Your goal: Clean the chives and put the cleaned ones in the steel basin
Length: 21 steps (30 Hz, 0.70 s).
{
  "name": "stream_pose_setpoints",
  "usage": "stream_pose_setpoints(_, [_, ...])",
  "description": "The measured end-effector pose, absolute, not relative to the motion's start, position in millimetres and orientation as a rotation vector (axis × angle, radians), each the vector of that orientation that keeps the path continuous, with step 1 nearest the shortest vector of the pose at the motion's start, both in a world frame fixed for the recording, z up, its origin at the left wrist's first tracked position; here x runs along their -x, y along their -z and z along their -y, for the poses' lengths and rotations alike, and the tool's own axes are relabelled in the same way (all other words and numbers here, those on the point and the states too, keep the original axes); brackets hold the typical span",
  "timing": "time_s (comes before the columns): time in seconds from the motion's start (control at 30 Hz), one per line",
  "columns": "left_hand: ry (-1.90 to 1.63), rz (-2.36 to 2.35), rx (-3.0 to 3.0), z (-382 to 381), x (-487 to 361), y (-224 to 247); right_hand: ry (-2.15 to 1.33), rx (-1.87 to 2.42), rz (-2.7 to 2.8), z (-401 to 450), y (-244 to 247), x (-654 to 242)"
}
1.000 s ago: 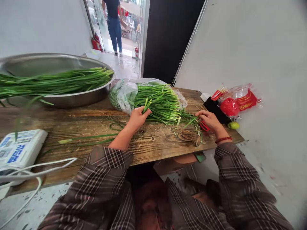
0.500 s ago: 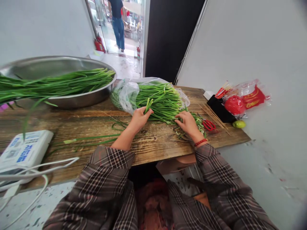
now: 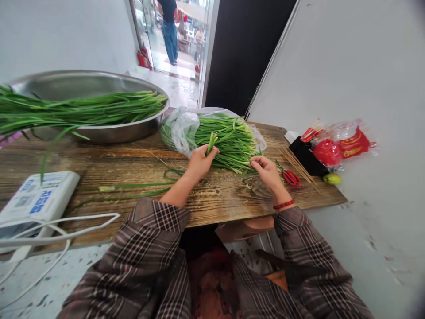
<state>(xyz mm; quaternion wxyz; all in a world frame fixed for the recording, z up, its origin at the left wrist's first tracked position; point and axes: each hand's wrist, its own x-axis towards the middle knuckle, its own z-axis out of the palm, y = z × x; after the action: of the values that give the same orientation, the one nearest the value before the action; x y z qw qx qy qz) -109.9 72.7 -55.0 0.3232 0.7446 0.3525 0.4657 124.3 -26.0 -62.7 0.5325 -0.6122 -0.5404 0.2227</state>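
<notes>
My left hand (image 3: 201, 163) is closed around a small bunch of garlic chives (image 3: 211, 142), pale cut ends pointing up. Beside it on the table lies a big pile of garlic chives (image 3: 229, 139), its leafy end inside a clear plastic bag (image 3: 186, 130). At the pile's right end my right hand (image 3: 267, 170), with a red bead bracelet, pinches the pale tip of a chive stalk. Trimmings (image 3: 250, 184) lie under and beside that hand. Red-handled scissors (image 3: 291, 177) rest just to its right.
A large steel basin (image 3: 133, 126) holding long chives stands at the left. In front of it sit a white scale (image 3: 55, 195) and white cables (image 3: 83, 218). Thin sticks (image 3: 297, 164), a black box (image 3: 307, 157), red packaging (image 3: 352, 144) and a green fruit (image 3: 332, 178) are at right.
The view has shifted a little. My right hand's fingertips have closed together at the stalk ends; my left hand still grips its small bunch.
</notes>
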Motion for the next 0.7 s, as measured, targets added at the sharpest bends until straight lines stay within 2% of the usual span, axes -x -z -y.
stream_pose_setpoints(0.1, [-1.389, -0.782, -2.181, -68.2, 107.0, 53.9, -0.676, 1.367, 1.181, 28.6, 54.4, -114.6])
stream_pose_setpoints(0.17, [-1.38, -0.653, -2.352, -63.3, 104.5, 54.5, -0.716, 1.326, 1.146, 29.8, 49.2, -108.0])
stream_pose_setpoints(0.37, [-0.869, -0.657, -2.601, -53.4, 98.4, 59.9, -0.683, 1.334, 1.282, 26.8, 44.2, -97.5])
stream_pose_setpoints(0.43, [-0.773, -0.763, -2.581, -54.3, 98.4, 59.8, -0.53, 1.399, 1.356, 24.5, 46.7, -102.9])
stream_pose_setpoints(0.6, [-0.731, -0.891, -2.556, -57.7, 99.9, 58.4, 0.134, 1.687, 1.571, 22.0, 52.4, -132.2])
stream_pose_setpoints(0.7, [-0.717, -0.883, -2.557, -57.2, 99.6, 59.2, 0.333, 1.693, 1.666, 23.0, 50.0, -136.5])
